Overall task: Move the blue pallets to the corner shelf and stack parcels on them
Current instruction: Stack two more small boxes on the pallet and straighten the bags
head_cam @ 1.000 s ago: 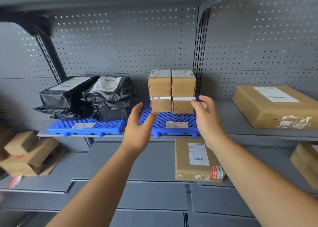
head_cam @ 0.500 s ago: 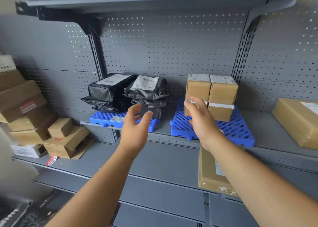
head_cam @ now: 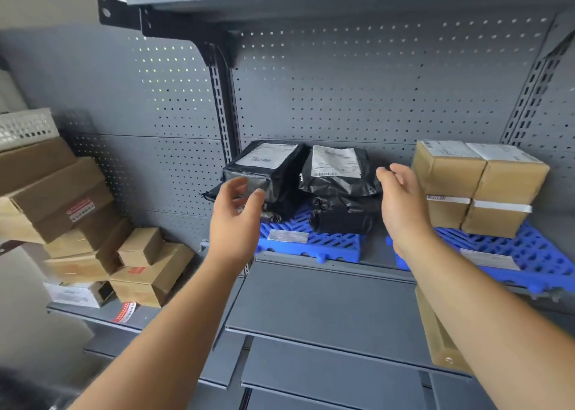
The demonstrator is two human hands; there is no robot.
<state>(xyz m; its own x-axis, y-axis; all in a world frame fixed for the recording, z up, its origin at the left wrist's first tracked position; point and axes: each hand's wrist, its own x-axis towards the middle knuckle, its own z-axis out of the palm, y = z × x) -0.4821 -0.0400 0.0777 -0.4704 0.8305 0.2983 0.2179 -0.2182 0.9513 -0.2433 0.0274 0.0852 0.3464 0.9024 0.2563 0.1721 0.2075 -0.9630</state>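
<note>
Empty, relaxed left hand (head_cam: 235, 220) and right hand (head_cam: 401, 204) by black parcels (head_cam: 336, 176); blue pallet (head_cam: 326, 245) lengthwise along shelf (head_cam: 375, 249)

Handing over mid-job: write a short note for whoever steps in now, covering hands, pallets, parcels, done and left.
Left hand and right hand: both open, holding nothing, raised either side of the black bagged parcels.
Left blue pallet carries those bags; right blue pallet carries four brown boxes, stacked two on two. Both on one shelf.
Done: pallets placed and loaded.
Left: probably straightening the bags.
</note>
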